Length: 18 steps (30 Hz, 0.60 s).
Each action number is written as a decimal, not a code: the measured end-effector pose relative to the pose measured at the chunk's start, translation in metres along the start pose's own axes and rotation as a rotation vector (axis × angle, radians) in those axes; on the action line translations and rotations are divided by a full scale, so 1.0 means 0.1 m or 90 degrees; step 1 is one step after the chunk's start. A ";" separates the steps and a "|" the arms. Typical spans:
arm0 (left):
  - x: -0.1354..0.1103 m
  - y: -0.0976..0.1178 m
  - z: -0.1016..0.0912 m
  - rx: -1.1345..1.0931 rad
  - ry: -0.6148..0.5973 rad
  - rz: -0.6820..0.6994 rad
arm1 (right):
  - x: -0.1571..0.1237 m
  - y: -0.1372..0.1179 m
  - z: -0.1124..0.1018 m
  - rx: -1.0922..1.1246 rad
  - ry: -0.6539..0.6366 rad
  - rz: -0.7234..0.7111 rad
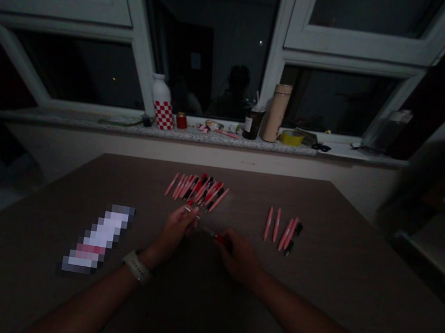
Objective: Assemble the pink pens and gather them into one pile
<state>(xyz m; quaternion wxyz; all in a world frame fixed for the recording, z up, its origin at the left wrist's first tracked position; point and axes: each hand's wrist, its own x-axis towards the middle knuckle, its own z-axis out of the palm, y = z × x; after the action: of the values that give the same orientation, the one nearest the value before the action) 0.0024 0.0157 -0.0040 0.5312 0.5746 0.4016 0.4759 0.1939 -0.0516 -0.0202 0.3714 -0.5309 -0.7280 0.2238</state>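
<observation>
Over the brown table, my left hand pinches a small thin metal-looking piece at its fingertips. A watch sits on that wrist. My right hand is closed around a red pen part whose thin tip points toward the left hand. Just beyond both hands lies a heap of several pink and red pens. A smaller group of pink pens with black pieces lies to the right of my right hand.
A blurred-out flat object lies on the table to the left. The windowsill behind holds a checkered white bottle, a red can, a dark cup, a tan flask and a yellow tape roll. The room is dim.
</observation>
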 end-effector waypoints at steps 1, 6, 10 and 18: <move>0.00 -0.01 0.00 -0.009 -0.005 0.002 | 0.00 0.01 0.01 0.003 -0.002 -0.002; 0.01 -0.05 -0.02 -0.057 0.003 0.007 | -0.01 0.03 0.01 0.029 -0.001 -0.031; 0.01 -0.05 -0.04 -0.037 0.011 0.009 | -0.01 0.03 0.01 0.063 0.012 -0.011; 0.02 -0.02 -0.06 0.208 0.018 0.114 | 0.00 0.05 0.01 0.081 0.103 0.035</move>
<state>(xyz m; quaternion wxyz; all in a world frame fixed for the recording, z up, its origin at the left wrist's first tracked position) -0.0027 0.0196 -0.0055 0.3807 0.6799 0.4284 0.4576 0.1961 -0.0505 -0.0241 0.4553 -0.5425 -0.6654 0.2361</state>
